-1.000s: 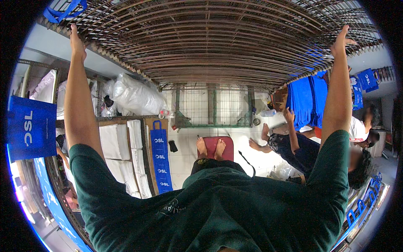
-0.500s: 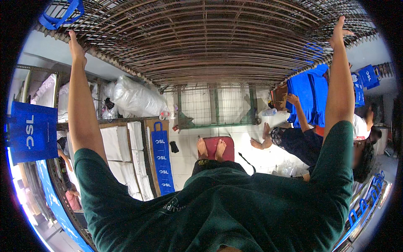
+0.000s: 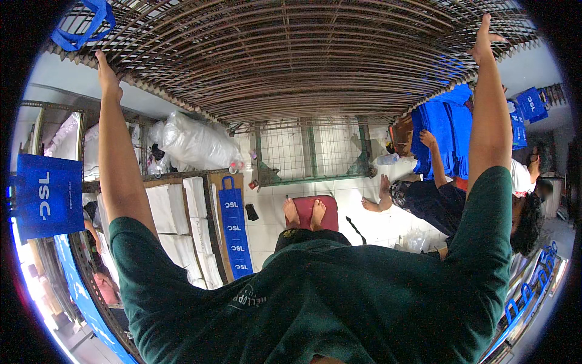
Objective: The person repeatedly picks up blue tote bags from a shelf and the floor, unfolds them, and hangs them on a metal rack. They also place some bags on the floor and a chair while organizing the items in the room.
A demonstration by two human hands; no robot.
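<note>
Both my arms are raised toward a large stacked rack of rusty metal wire shelves point(image 3: 291, 67). My left hand point(image 3: 109, 76) is at the rack's left edge, a finger stretched out; its other fingers are partly hidden. Close above it, a blue bag with loop handles point(image 3: 82, 24) lies on the wires. At the rack's right edge is my right hand point(image 3: 484, 45), fingers stretched and thumb apart. Nothing shows in either palm, and whether they touch the rack's edge I cannot tell. My bare feet stand on a red stool point(image 3: 315, 219).
To the right, a person in dark clothes point(image 3: 424, 200) sits on the floor, one hand at hanging blue fabric point(image 3: 448, 130). Another person in white point(image 3: 522, 176) is behind. White stacks point(image 3: 167, 209) and plastic-wrapped bundles point(image 3: 194, 141) fill the left. A blue bag point(image 3: 50, 195) hangs far left.
My right hand has moved slightly up and left in the picture, my left hand slightly down. The blue bag has shifted a little left. The seated person's hand has moved slightly right.
</note>
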